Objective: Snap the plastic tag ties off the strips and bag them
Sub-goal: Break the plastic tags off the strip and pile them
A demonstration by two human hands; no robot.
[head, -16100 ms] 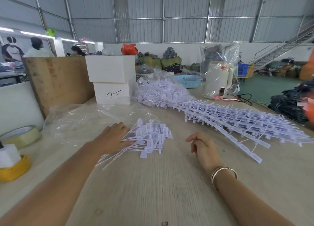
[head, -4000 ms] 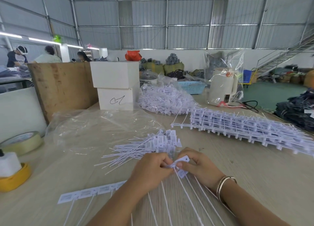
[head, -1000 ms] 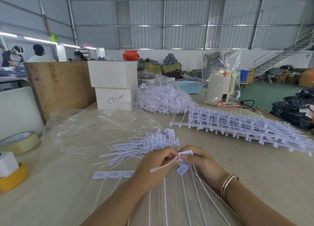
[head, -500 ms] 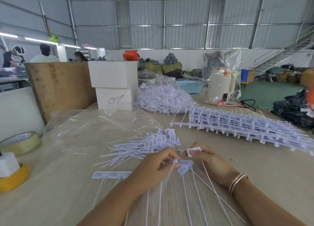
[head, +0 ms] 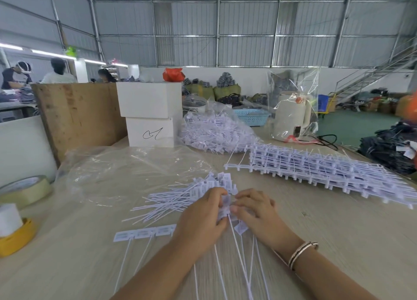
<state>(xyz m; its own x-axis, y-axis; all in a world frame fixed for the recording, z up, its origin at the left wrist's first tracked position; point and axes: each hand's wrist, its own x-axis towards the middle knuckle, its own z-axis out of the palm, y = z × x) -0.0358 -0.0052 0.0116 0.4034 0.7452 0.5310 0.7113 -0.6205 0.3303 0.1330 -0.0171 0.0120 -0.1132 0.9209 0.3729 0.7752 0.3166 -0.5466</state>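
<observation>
1. The left hand [head: 200,218] and right hand [head: 255,211] meet at the near middle of the table [head: 316,243], fingertips together. Both pinch the heads of a strip [head: 144,234] of tag ties, the left with curled fingers over the tabs, the right with thumb and forefinger on the end tab.
2. Three tabs of that strip lie flat on the table to the left of the left hand, joined in a row, their thin tails running toward the viewer. More tails fan out below the two hands; how many heads are already snapped free under the fingers I cannot tell.
3. Just beyond the hands lies a loose pile [head: 185,195] of separated ties, heads to the right, tails to the left. I judge this to be the finished work so far: a modest heap, not yet bagged.
4. Behind and left of the pile a clear bag [head: 117,171] lies crumpled and flat on the table; it looks almost empty, so the bagging step seems to be still ahead for this batch.
5. To the right, a stack [head: 327,171] of whole strips lies well apart from the hands, many layers deep. That is the bulk of what is left.
6. Farther back, a filled bag [head: 216,132] of ties sits beside two white boxes [head: 151,114], which suggests one batch is already done.
7. Overall I judge the job well under halfway.
</observation>
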